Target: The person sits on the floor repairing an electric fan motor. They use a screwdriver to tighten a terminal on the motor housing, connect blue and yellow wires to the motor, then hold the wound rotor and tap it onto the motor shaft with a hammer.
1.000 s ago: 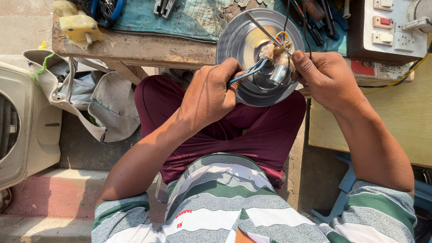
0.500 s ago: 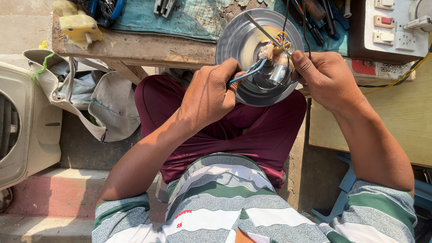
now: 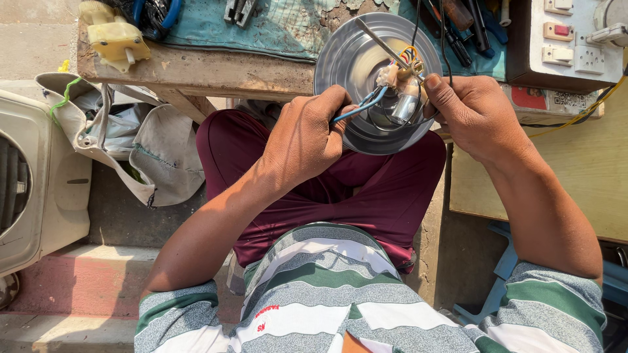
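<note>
Holding a round metal disc (image 3: 347,62) up over my lap, I have my left hand (image 3: 307,134) curled shut against its rim at seven o'clock, fingers pinched on a blue wire (image 3: 356,110) that runs toward the middle. My right hand (image 3: 481,114) sits at the disc's three o'clock edge, thumb and fingers pressed together on a small cluster of parts (image 3: 402,72) at the centre; my own knuckles cover the fingertips, so I cannot tell exactly which piece they grip. A thin metal rod (image 3: 383,42) slants from the cluster toward eleven o'clock, and coloured wire ends (image 3: 411,53) bunch just above the cluster. The lower part of the disc is hidden behind both hands.

At twelve o'clock lies a worn wooden bench (image 3: 216,72) with a teal cloth (image 3: 275,26) on it; the tools (image 3: 468,23) along the top edge are cut off and hard to make out. A yellow plastic part (image 3: 114,36) rests at ten o'clock. A switch box (image 3: 569,39) stands at one o'clock, partly out of frame. A grey cloth bag (image 3: 154,150) hangs at nine o'clock, beside a white casing (image 3: 33,176) cut by the left edge.
</note>
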Tool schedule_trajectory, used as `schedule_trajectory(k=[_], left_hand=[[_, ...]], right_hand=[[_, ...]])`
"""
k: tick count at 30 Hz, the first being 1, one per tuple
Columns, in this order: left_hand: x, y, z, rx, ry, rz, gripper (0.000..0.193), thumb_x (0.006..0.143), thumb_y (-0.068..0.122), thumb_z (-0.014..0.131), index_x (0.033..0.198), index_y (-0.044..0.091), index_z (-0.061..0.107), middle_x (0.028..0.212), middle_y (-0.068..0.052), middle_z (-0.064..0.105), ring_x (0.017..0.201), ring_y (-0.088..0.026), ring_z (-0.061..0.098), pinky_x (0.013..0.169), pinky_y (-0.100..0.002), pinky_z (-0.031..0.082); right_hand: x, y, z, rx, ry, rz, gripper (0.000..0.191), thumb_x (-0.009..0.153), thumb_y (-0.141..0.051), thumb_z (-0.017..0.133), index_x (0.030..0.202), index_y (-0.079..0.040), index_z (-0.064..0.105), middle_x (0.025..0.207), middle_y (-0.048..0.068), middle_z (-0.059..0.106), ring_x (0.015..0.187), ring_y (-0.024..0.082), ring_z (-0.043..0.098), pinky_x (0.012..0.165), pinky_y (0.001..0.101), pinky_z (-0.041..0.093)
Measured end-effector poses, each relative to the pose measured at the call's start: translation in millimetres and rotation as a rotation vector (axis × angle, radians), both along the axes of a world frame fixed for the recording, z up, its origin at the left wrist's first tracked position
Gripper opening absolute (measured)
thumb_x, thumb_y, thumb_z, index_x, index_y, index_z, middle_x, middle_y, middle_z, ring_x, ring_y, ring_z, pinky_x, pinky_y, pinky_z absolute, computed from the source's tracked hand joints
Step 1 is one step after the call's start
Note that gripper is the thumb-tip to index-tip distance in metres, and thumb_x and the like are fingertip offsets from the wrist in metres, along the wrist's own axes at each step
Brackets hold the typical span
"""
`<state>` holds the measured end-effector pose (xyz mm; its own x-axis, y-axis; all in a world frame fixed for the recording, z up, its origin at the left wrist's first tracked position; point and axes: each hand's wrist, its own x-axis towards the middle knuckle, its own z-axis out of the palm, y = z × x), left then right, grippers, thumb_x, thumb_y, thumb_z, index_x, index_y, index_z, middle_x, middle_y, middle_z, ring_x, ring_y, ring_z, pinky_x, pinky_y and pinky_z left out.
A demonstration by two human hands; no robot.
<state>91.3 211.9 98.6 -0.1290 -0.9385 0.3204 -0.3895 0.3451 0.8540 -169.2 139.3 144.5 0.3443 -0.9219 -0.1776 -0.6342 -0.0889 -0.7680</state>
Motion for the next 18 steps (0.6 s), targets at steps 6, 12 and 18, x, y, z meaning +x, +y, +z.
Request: schedule_trajectory(k=[6, 12, 18], left_hand=[[-0.9, 0.2, -0.3, -0.016, 0.008, 0.018, 0.006, 0.092, 0.002, 0.060, 0.097, -0.001, 0.061, 0.074, -0.023, 0.065, 0.070, -0.042, 0.068, 0.060, -0.047, 0.050], [-0.8, -0.6, -2.4, -0.001, -0.025, 0.014, 0.006, 0.090, 0.000, 0.060, 0.095, 0.000, 0.061, 0.072, -0.022, 0.064, 0.070, -0.041, 0.068, 0.063, -0.048, 0.051], [-1.5, -1.5, -3.3, -0.029, -0.022, 0.006, 0.004, 0.092, 0.001, 0.062, 0.095, 0.000, 0.061, 0.073, -0.022, 0.065, 0.071, -0.042, 0.067, 0.062, -0.049, 0.050]], right_hand=[[-2.2, 0.1, -1.9, 0.010, -0.032, 0.007, 0.054, 0.110, -0.043, 0.054, 0.079, -0.001, 0.068, 0.058, -0.004, 0.046, 0.055, 0.005, 0.040, 0.048, 0.0255, 0.032], [-3.9, -1.0, -4.3, 0.037, -0.061, 0.001, 0.054, 0.111, -0.042, 0.054, 0.079, -0.001, 0.068, 0.058, -0.004, 0.045, 0.055, 0.005, 0.038, 0.049, 0.0253, 0.030], [-4.2, -1.1, -3.9, 0.034, -0.052, -0.002, 0.054, 0.111, -0.042, 0.054, 0.078, -0.001, 0.068, 0.058, -0.004, 0.045, 0.055, 0.005, 0.039, 0.048, 0.0255, 0.031]])
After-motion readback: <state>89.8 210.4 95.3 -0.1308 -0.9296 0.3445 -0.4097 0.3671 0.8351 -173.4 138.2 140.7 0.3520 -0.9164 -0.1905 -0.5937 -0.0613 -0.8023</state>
